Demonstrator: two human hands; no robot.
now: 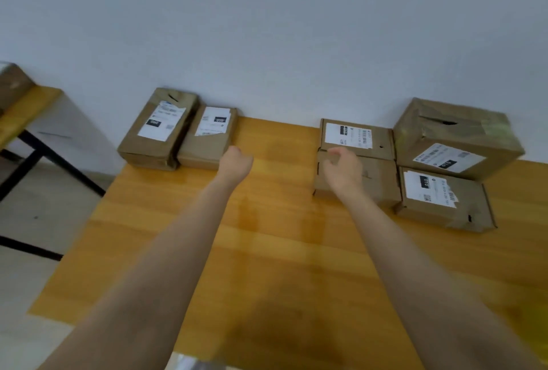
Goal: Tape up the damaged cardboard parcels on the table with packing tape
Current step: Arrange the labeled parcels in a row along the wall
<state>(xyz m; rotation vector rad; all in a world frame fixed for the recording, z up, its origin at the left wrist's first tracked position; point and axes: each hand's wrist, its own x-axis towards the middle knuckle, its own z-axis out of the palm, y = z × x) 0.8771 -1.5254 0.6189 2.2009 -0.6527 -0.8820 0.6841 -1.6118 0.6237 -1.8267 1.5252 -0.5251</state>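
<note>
Several brown cardboard parcels with white labels lie along the wall on the yellow table (267,251). Two parcels (157,129) (207,138) lie side by side at the far left. At the far right are a labelled parcel (355,138), a plain parcel (379,182), a large torn parcel (456,135) and a dented one (444,200). My left hand (235,162) is curled beside the second left parcel, and I see nothing in it. My right hand (344,171) is over the plain parcel's far left corner, fingers curled. Blur hides whether it grips. No tape roll is clearly visible.
A second table (26,108) with black legs stands at the left, with a brown box on it. A pale floor gap separates the two tables. Something glossy and blurred (189,363) shows at the bottom edge. The wall runs right behind the parcels.
</note>
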